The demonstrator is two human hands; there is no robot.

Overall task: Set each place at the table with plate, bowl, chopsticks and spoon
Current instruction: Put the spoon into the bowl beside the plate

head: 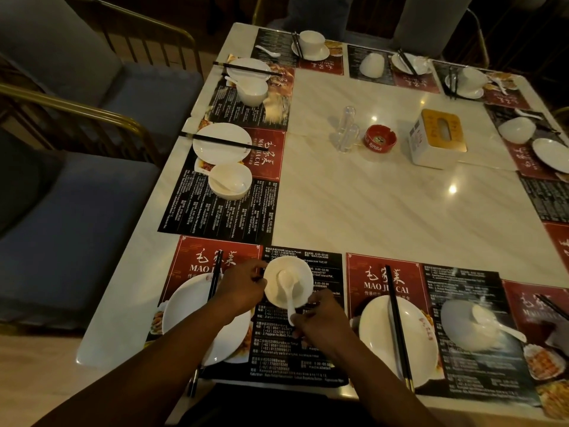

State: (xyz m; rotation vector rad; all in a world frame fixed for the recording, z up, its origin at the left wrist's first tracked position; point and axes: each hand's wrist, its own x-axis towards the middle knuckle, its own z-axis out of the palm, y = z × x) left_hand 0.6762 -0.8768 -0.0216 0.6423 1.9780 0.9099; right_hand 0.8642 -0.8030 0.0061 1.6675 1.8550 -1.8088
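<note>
At the near left place, a white bowl (288, 283) stands on a red and black paper placemat (308, 349). My left hand (241, 286) grips the bowl's left rim. A white spoon (288, 292) lies in the bowl with its handle toward me, and my right hand (320, 322) pinches that handle. A white plate (181, 312) sits to the left, partly under my left forearm, with black chopsticks (214, 277) laid across it.
To the right, another place has a plate (378, 334), chopsticks (397, 325) and a bowl with spoon (471, 325). More set places line the left, far and right edges. Clear shakers (348, 129), a red ashtray (379, 140) and a tissue box (437, 137) stand mid-table. Blue chairs (77, 195) flank the left.
</note>
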